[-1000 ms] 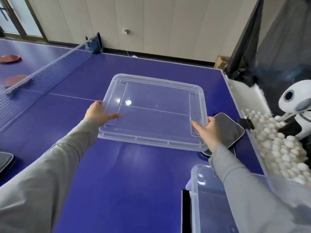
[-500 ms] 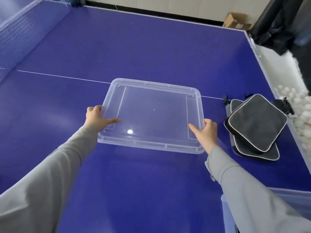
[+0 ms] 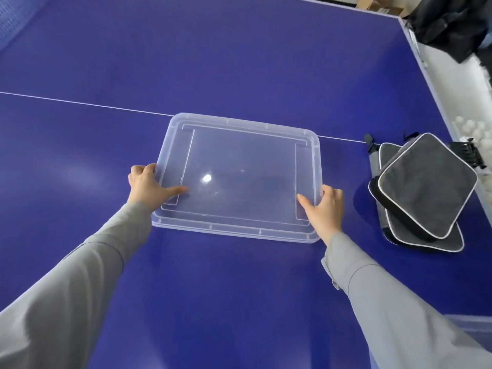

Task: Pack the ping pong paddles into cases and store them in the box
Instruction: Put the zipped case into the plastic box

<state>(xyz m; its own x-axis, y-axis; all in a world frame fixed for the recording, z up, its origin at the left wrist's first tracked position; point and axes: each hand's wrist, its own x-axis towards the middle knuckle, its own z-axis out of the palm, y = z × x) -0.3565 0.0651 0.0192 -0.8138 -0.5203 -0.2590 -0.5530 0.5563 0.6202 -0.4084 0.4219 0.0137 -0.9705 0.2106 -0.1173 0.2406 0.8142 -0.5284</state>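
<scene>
A clear plastic box lid (image 3: 239, 155) lies flat on the blue ping pong table (image 3: 213, 62), near the white centre line. My left hand (image 3: 149, 183) grips its left edge, thumb on top. My right hand (image 3: 323, 206) grips its right edge near the front corner, thumb on top. To the right, three grey and black paddle cases (image 3: 426, 187) with white piping lie stacked on the table. A corner of the clear box (image 3: 471, 322) shows at the lower right, behind my right sleeve.
The table's right edge (image 3: 426, 75) runs along a white trough holding several white balls (image 3: 471, 127). A black clip (image 3: 467, 153) sits at that edge beside the cases. Dark fabric (image 3: 452, 22) hangs at the top right. The net (image 3: 13, 17) is at the top left.
The lid has come down and toward me, from held above the table to lying on it. My view has tilted down; the box has slid almost out of sight.
</scene>
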